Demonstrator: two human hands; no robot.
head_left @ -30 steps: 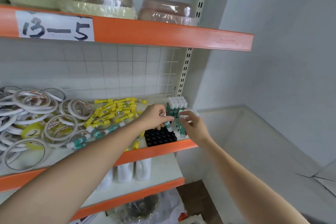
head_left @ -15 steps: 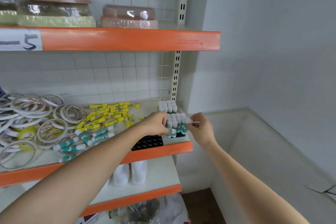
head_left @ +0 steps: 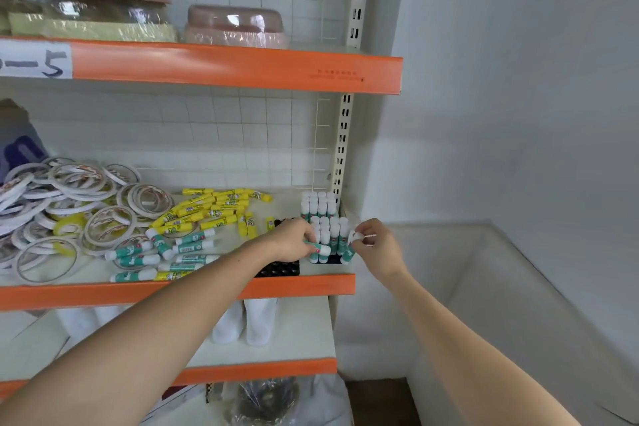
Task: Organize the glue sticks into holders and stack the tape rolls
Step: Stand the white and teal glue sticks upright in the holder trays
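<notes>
On the middle shelf [head_left: 173, 290] lie loose green glue sticks [head_left: 193, 247], yellow glue sticks [head_left: 207, 211] and a heap of white tape rolls [head_left: 69, 204]. A black holder [head_left: 276, 268] with empty holes sits near the shelf's front right. Upright green sticks [head_left: 328, 232] fill another holder beside it, and more stand behind [head_left: 318, 206]. My left hand [head_left: 294, 240] grips a green glue stick [head_left: 316, 247] lying sideways at the filled holder. My right hand [head_left: 375, 244] pinches a green stick [head_left: 351, 247] by its white cap at the holder's right edge.
The upper orange shelf [head_left: 242, 69] carries wrapped packs and a label ending in 5. White items [head_left: 245, 322] stand on the lower shelf. A white upright post [head_left: 342, 156] and a grey wall close the right side. A low grey ledge [head_left: 484, 287] runs below right.
The view has shifted slightly left and down. Both hands stay at the holder of upright green sticks, each still holding a stick, with only small movement.
</notes>
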